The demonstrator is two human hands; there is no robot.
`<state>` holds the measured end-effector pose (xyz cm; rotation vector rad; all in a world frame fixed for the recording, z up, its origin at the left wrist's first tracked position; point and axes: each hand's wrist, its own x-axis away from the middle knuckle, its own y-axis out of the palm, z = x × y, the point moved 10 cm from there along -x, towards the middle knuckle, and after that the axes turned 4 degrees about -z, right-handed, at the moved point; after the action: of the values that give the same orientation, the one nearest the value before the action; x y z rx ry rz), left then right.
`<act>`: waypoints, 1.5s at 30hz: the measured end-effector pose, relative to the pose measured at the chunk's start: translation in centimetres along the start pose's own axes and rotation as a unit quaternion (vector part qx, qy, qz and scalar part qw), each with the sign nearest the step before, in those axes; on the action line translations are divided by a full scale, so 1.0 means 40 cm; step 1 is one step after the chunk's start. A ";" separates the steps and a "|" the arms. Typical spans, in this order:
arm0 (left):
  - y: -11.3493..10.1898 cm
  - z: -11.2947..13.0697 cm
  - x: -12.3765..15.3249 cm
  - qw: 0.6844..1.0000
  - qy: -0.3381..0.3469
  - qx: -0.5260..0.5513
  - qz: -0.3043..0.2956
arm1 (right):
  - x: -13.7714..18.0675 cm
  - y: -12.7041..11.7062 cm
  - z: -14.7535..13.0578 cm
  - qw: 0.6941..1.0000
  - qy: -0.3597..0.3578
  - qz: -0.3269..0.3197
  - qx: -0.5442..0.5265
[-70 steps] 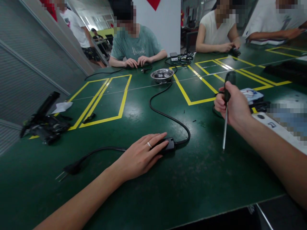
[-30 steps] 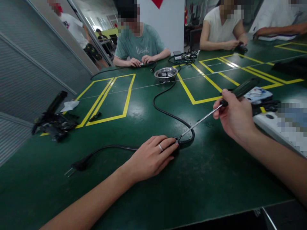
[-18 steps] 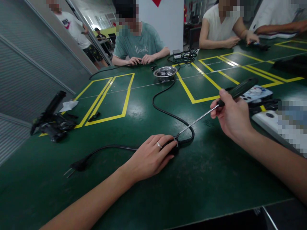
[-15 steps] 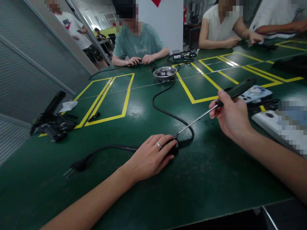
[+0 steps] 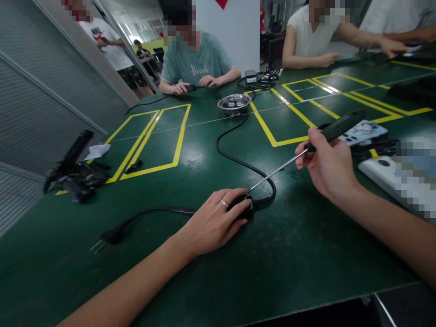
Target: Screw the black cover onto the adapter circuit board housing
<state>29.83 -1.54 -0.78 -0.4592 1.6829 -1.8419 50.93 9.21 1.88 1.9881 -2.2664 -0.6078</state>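
My left hand (image 5: 214,222) lies curled over a small black inline switch (image 5: 245,206) on a black power cord (image 5: 238,161) and presses it to the green table (image 5: 238,272). My right hand (image 5: 329,163) grips a black-handled screwdriver (image 5: 335,129). Its long metal shaft slants down to the left, and the tip meets the switch just beyond my left fingertips. The cord's two-pin plug (image 5: 109,237) lies at the left.
A metal bowl (image 5: 234,103) sits mid-table where the cord ends. A black device (image 5: 73,175) lies at the left edge, a white unit (image 5: 384,170) and a blue-white pack (image 5: 366,131) at the right. Other people sit along the far side. Yellow tape lines cross the table.
My right hand swung the screwdriver from upright to slanting left and brought its tip onto the switch. My left hand stays on the switch. People at the far side moved their hands.
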 end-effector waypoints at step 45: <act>-0.005 -0.006 -0.003 1.000 -0.004 0.024 0.013 | 0.007 -0.009 -0.008 0.999 -0.013 0.022 0.039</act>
<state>29.75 -1.27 -0.61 -0.4218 1.6288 -1.8553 51.33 8.83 2.00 1.9693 -2.3780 -0.5537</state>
